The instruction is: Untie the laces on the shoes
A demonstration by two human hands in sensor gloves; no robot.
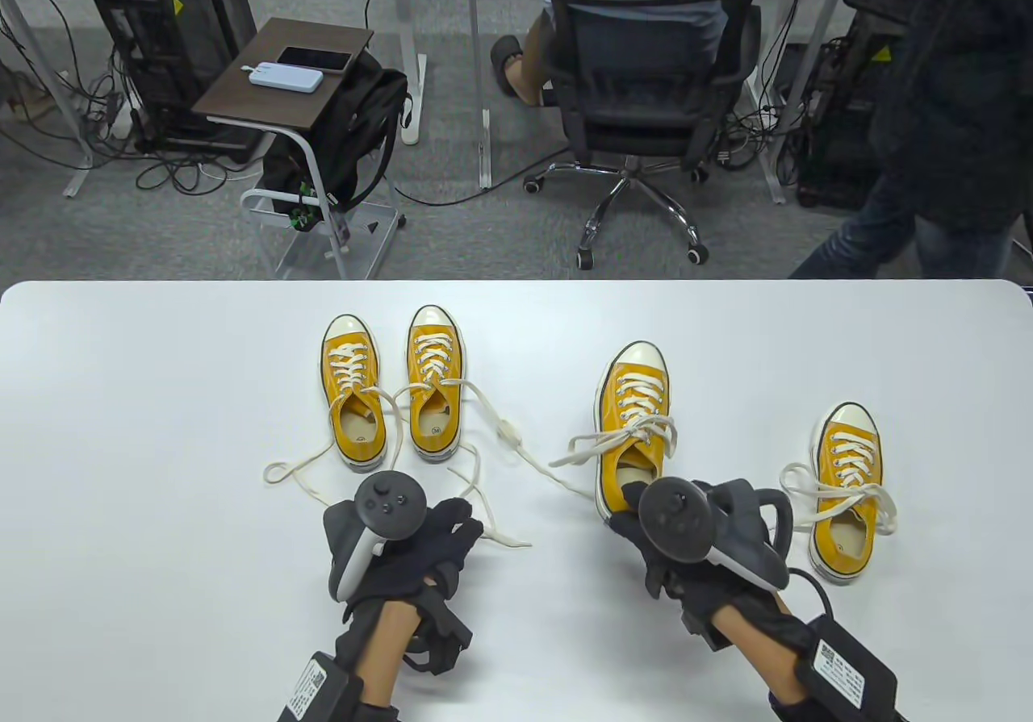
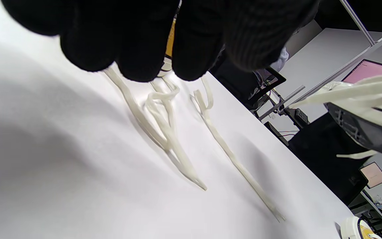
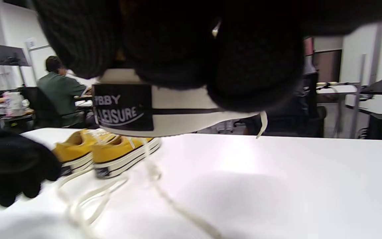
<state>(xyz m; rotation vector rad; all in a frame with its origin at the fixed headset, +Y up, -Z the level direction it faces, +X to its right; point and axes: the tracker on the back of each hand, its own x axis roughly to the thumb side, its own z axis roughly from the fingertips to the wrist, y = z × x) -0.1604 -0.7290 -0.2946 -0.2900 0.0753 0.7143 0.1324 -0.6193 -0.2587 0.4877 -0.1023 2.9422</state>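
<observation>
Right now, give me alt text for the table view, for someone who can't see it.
Four yellow sneakers sit on a white table; the left pair has loose laces trailing. The right hand grips the heel of a third sneaker, and the left hand rests near the loose lace ends.

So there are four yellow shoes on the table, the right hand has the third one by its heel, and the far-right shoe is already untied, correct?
Not quite. In the table view the far-right shoe still has its bow tied, loops out to both sides. The rest holds: four yellow shoes, with the right hand gripping the third shoe by its heel, as the right wrist view confirms.
</observation>
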